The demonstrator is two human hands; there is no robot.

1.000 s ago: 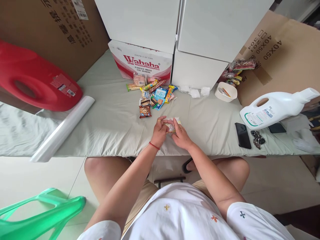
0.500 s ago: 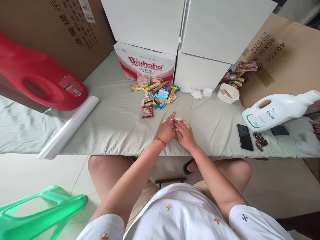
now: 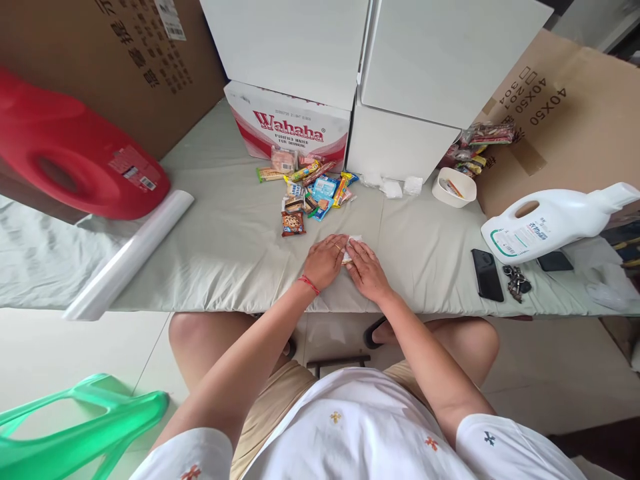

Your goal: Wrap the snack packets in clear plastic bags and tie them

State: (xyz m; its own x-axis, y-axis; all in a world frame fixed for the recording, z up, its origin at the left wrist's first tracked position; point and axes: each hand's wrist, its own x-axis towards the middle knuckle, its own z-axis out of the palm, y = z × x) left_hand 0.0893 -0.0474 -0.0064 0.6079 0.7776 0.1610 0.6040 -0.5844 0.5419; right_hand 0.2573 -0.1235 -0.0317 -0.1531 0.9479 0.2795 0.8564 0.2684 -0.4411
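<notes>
My left hand (image 3: pixel 325 260) and my right hand (image 3: pixel 367 268) lie side by side, fingers stretched flat, pressing down on a small wrapped snack packet (image 3: pixel 353 240) on the pale green sheet (image 3: pixel 225 247). Only a white corner of the packet shows beyond my fingertips. A red cord circles my left wrist. Just beyond my hands lies a pile of several colourful snack packets (image 3: pixel 313 187), with a brown cookie packet (image 3: pixel 292 223) nearest to my left hand.
A Wahaha carton (image 3: pixel 287 127) and white boxes (image 3: pixel 400 80) stand behind the pile. A roll of clear film (image 3: pixel 127 257) and red jug (image 3: pixel 75 160) lie left. Right: white bowl (image 3: pixel 453 187), white detergent bottle (image 3: pixel 545 220), phone (image 3: pixel 487 273), keys (image 3: pixel 515 280). Green stool (image 3: pixel 75 427) at lower left.
One second ago both hands held the packet pinched above the sheet. They have lowered it and now press it flat with open fingers.
</notes>
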